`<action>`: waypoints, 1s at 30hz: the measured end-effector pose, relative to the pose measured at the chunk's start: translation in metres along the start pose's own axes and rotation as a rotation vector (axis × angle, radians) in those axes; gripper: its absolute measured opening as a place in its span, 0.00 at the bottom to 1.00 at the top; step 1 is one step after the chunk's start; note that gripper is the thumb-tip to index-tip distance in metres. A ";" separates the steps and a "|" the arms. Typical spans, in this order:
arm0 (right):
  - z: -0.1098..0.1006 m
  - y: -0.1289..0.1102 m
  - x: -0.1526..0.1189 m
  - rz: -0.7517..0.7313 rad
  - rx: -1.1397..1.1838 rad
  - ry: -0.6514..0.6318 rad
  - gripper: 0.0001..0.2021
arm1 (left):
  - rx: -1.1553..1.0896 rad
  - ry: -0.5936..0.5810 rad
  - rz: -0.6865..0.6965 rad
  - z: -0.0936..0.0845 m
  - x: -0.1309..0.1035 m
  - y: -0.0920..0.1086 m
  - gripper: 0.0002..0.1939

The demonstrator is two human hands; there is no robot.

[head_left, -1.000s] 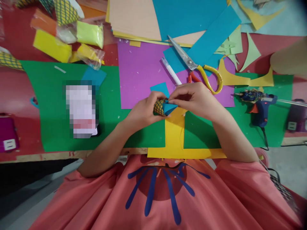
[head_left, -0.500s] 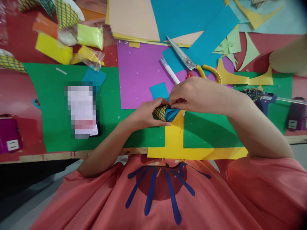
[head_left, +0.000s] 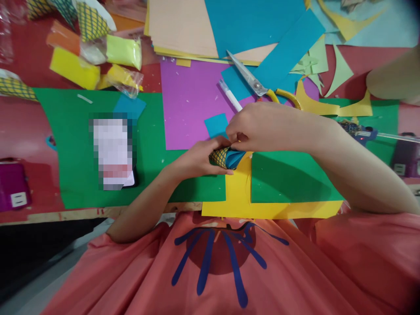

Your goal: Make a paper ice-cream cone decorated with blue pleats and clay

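Note:
A small paper cone (head_left: 220,158), yellow with a dark grid and blue inside, lies on its side in my left hand (head_left: 200,158). The fingers and thumb of that hand wrap round it from the left. At the cone's upper rim my right hand (head_left: 251,129) pinches the edge; its fingertips are partly hidden behind the hand itself. The blue lining (head_left: 235,159) shows at the open end, which faces right. Below the hands lies a yellow paper strip (head_left: 239,186) on green sheets (head_left: 292,177).
Scissors (head_left: 257,85) with yellow handles and a white marker (head_left: 230,96) lie beyond my right hand. A blue glue gun (head_left: 364,133) is at the right. A phone (head_left: 113,151) lies left. Clay packets (head_left: 123,50), stacked paper (head_left: 183,26) and patterned cones (head_left: 93,22) are further back.
My right hand has shifted slightly left along the cone's rim, and its elbow has swung outward to the right. My left hand keeps its hold on the cone.

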State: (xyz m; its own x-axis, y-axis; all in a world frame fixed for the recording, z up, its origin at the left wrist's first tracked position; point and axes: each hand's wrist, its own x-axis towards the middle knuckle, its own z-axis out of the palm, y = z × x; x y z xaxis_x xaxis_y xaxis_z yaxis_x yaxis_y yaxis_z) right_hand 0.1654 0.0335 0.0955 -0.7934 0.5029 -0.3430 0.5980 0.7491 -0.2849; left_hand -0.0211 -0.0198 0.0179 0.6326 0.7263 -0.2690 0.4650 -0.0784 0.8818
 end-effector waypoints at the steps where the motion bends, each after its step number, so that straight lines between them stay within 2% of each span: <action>1: -0.001 0.000 0.000 0.000 0.008 -0.003 0.14 | -0.001 0.004 0.002 0.000 0.000 0.000 0.34; 4: -0.004 0.002 0.001 -0.037 0.061 0.009 0.13 | -0.043 0.003 0.001 0.000 0.000 0.000 0.35; 10: -0.006 0.005 0.002 -0.121 0.218 0.030 0.07 | -0.301 -0.029 -0.030 0.000 0.000 -0.001 0.42; 14: -0.002 0.008 0.006 -0.167 0.362 0.030 0.06 | -0.430 -0.096 -0.028 -0.002 0.000 0.003 0.40; 21: 0.005 0.013 0.011 -0.181 0.497 0.018 0.08 | -0.463 -0.131 -0.020 -0.003 0.000 0.005 0.43; 24: 0.012 0.023 0.013 -0.198 0.661 0.014 0.06 | -0.510 -0.168 -0.037 -0.002 -0.001 0.004 0.42; 26: 0.017 0.030 0.014 -0.214 0.822 -0.034 0.06 | -0.548 -0.181 -0.046 -0.002 -0.001 0.004 0.41; 30: 0.025 0.038 0.011 -0.151 1.044 0.025 0.05 | -0.550 -0.119 -0.035 0.000 0.000 0.001 0.42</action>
State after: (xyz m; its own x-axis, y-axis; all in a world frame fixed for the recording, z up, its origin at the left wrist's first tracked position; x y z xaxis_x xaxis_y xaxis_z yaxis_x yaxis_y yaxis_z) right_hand 0.1826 0.0568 0.0580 -0.8628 0.4531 -0.2240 0.2841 0.0682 -0.9564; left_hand -0.0206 -0.0193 0.0192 0.7031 0.6372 -0.3156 0.1161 0.3349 0.9351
